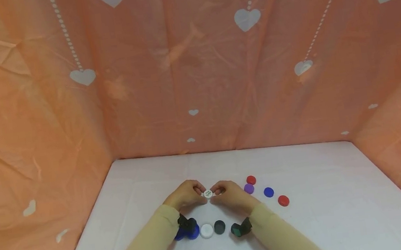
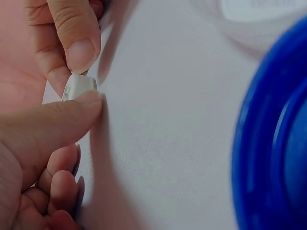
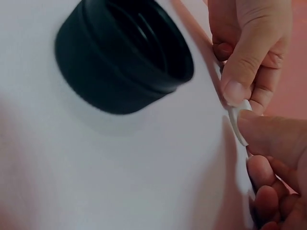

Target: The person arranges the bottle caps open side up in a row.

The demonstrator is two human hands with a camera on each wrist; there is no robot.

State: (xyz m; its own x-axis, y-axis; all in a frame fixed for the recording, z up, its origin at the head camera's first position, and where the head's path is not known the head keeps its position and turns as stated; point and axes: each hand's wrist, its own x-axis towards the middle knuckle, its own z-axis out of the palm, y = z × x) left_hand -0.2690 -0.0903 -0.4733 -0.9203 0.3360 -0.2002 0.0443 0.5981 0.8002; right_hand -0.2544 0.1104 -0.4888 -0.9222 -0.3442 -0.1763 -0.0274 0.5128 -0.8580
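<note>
A small white bottle cap [image 1: 208, 193] with dark marks on its face is held upright between both hands, a little above the white table. My left hand [image 1: 186, 194] pinches its left edge with thumb and fingertips. From the opposite side, my right hand [image 1: 232, 197] pinches the right edge the same way. In the left wrist view, the thumb covers part of the white cap [image 2: 82, 84]. The right wrist view gives its thin rim [image 3: 235, 122] between the two thumbs.
Nearer me on the table [image 1: 334, 217] lie blue caps [image 1: 193, 231], a larger white cap [image 1: 207, 231] and a black cap [image 1: 219, 227]. To the right are two red caps [image 1: 283, 200], a purple cap [image 1: 249, 188] and a blue cap [image 1: 268, 192]. Orange cloth [image 1: 210, 85] with hearts encloses the table.
</note>
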